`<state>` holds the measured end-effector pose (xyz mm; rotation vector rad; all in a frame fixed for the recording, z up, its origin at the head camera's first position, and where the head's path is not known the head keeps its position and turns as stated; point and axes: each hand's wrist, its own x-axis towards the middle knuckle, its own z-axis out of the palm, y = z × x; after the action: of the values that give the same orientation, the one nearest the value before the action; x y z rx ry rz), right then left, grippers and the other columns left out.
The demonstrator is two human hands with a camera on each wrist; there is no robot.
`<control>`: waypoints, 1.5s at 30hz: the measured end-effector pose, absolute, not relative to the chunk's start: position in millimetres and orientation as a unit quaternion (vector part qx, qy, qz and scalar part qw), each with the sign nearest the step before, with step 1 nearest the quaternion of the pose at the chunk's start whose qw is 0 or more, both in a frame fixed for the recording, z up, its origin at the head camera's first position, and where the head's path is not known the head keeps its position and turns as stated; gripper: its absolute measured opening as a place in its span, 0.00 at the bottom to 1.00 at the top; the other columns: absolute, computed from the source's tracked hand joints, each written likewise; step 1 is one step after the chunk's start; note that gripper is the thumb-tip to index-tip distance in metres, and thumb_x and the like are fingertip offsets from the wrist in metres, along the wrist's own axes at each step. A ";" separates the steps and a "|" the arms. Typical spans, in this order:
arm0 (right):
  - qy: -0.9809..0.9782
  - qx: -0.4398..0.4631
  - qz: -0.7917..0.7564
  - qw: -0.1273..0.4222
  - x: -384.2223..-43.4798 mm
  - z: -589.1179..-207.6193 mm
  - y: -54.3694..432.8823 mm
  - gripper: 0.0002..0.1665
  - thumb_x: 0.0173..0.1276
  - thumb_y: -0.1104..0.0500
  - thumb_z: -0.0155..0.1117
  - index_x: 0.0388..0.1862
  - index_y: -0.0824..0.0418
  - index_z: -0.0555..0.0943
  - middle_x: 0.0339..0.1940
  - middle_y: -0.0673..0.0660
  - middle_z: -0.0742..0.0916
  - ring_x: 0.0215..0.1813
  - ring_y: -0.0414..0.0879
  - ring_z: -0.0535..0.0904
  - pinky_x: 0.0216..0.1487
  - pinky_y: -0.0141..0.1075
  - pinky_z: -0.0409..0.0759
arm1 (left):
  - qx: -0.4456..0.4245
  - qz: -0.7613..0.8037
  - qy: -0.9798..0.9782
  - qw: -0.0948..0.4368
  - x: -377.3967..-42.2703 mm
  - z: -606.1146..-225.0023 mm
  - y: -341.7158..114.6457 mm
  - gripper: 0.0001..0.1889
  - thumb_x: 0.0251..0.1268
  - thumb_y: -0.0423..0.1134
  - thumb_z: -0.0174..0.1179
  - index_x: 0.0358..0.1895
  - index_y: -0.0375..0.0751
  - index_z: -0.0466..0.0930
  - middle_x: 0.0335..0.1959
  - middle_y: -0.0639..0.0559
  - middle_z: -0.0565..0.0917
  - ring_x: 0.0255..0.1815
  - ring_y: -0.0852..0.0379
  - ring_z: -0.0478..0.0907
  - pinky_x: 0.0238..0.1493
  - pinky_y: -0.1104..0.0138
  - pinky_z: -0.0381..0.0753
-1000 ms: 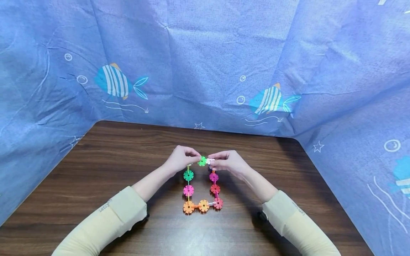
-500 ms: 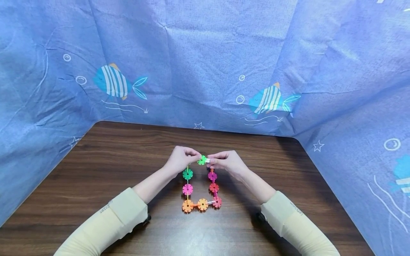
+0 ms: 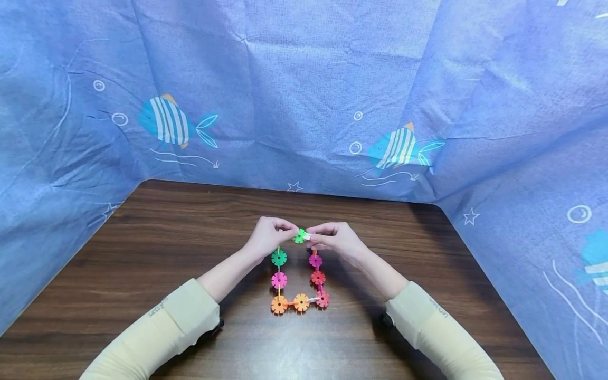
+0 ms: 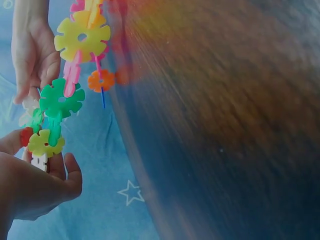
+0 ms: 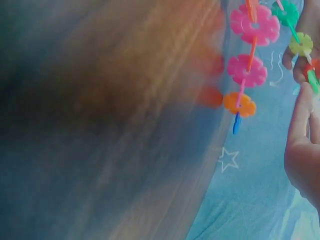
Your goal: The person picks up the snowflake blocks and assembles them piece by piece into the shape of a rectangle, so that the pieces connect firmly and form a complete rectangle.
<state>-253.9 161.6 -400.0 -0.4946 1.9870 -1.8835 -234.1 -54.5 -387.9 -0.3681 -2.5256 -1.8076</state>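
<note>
A chain of notched, flower-shaped plastic discs [image 3: 279, 280] hangs in a squared U between the hands. My left hand [image 3: 266, 235] pinches its left end, where a red disc [image 4: 26, 136] sits at the thumb tip, beside a yellow disc [image 4: 46, 144]. A bright green disc [image 3: 299, 236] stands just beyond those fingertips. My right hand [image 3: 343, 240] pinches a white disc [image 3: 307, 237] that meets the green one's edge. On the chain's other side, an orange disc [image 5: 240, 104] carries a blue disc [image 5: 236, 123] at its free end, near the right hand.
The dark wood-grain table [image 3: 199, 211] lies under the hands and the chain. A blue cloth [image 3: 304, 95] printed with fish and stars hangs around its back and sides.
Both hands have lifted the discs very slightly. The white disc has turned and risen level with the bright green one; the chain has shifted up a little.
</note>
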 end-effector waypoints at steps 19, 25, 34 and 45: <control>0.799 -0.157 -0.548 0.192 -289.2 -420.2 189.4 0.23 0.61 0.64 0.66 0.54 0.72 0.77 0.50 0.67 0.83 0.42 0.42 0.83 0.43 0.43 0.83 | -0.092 -0.596 -0.797 -0.028 -238.9 -393.8 -59.9 0.09 0.59 0.40 0.65 0.37 0.39 0.87 0.30 0.42 0.85 0.12 0.62 0.64 0.16 0.70 0.66; 0.817 -0.148 -0.515 0.212 -297.5 -426.9 185.8 0.21 0.62 0.64 0.66 0.53 0.69 0.78 0.37 0.57 0.87 0.35 0.41 0.82 0.34 0.36 0.83 | -0.099 -0.597 -0.796 -0.028 -240.5 -396.4 -59.1 0.09 0.59 0.41 0.65 0.37 0.39 0.86 0.32 0.38 0.84 0.14 0.62 0.65 0.18 0.70 0.66; 0.813 -0.138 -0.528 0.201 -291.9 -420.4 183.4 0.18 0.62 0.68 0.63 0.51 0.72 0.78 0.31 0.53 0.86 0.30 0.41 0.80 0.33 0.37 0.82 | -0.110 -0.586 -0.802 -0.025 -240.7 -396.0 -59.5 0.08 0.58 0.41 0.66 0.36 0.39 0.86 0.27 0.47 0.83 0.19 0.59 0.66 0.20 0.69 0.67; 0.801 -0.144 -0.561 0.155 -272.1 -382.0 186.1 0.18 0.62 0.66 0.64 0.50 0.74 0.78 0.32 0.55 0.87 0.33 0.42 0.83 0.41 0.45 0.83 | -0.134 -0.581 -0.803 -0.027 -235.4 -380.6 -63.1 0.08 0.58 0.40 0.66 0.36 0.40 0.86 0.27 0.52 0.82 0.21 0.59 0.68 0.21 0.68 0.69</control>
<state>-272.1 186.1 -382.0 -0.4125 2.2934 -1.6058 -235.4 -63.1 -380.6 -0.4268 -2.5648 -1.8565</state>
